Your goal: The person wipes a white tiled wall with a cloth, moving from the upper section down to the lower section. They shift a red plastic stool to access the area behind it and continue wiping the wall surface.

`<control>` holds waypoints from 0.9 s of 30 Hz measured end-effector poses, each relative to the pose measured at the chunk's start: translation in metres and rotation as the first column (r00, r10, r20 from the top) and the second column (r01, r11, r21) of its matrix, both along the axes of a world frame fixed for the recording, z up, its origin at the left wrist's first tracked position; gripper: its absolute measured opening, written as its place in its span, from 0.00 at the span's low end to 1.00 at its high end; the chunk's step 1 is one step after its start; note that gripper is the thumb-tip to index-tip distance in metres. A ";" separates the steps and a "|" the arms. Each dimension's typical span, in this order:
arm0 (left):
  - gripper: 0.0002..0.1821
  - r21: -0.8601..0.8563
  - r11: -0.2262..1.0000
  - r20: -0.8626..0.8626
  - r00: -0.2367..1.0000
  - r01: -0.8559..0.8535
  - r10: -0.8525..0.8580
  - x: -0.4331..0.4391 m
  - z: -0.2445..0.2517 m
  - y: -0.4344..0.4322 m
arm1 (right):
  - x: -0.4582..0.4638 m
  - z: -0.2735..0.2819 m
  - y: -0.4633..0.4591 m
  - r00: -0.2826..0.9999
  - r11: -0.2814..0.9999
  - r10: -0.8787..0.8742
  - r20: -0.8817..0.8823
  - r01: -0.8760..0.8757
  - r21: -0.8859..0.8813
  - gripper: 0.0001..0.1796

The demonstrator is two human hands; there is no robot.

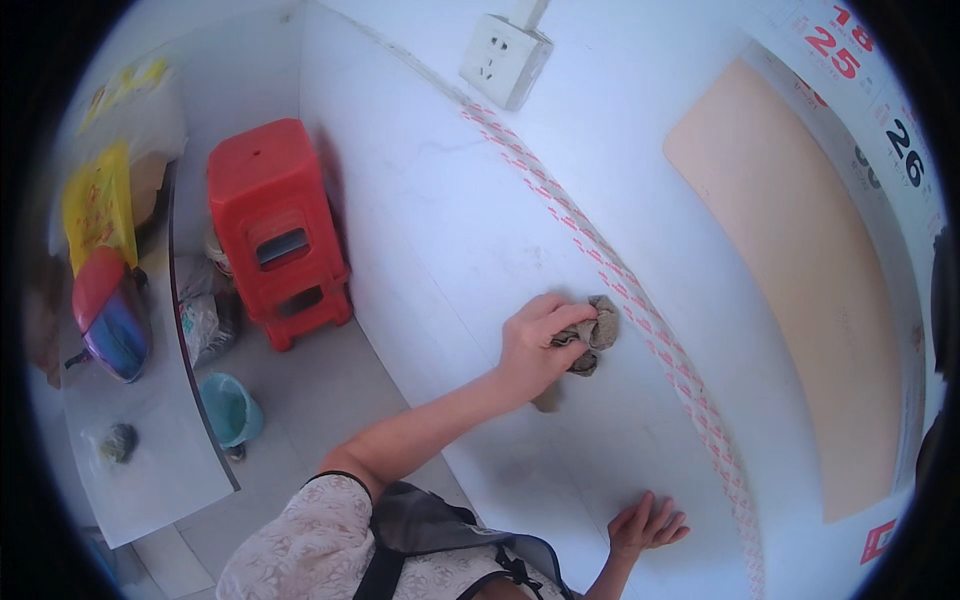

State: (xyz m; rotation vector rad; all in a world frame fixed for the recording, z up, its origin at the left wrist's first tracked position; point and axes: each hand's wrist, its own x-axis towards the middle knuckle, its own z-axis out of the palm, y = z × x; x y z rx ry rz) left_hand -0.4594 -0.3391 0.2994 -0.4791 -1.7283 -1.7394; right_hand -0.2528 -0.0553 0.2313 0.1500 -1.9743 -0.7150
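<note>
My left hand [536,345] reaches across the middle of the view, its fingers closed on a crumpled grey-brown cloth [604,322] pressed against a white marbled wall panel [465,225]. A brownish patch shows just below the wrist; whether it is part of the cloth I cannot tell. Lower right, my right hand [645,525] has its fingers spread against the same panel, holding nothing. Beyond the cloth, a strip of tape with red markings [600,247] runs along the panel's edge.
A white socket box [499,60] is at the top, a beige board [795,277] and calendar [862,97] at right. Left are stacked red plastic stools [262,172], a teal bucket [231,409] and a white table [165,480] bearing a yellow bag [101,202], a helmet-like object [112,315] and a small bundle [118,442].
</note>
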 end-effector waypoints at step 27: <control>0.21 -0.005 0.945 -0.056 0.944 -0.327 0.326 -0.023 -0.043 -0.012 | -0.002 0.001 -0.003 1.000 1.000 0.000 -0.002 0.000 0.009 0.16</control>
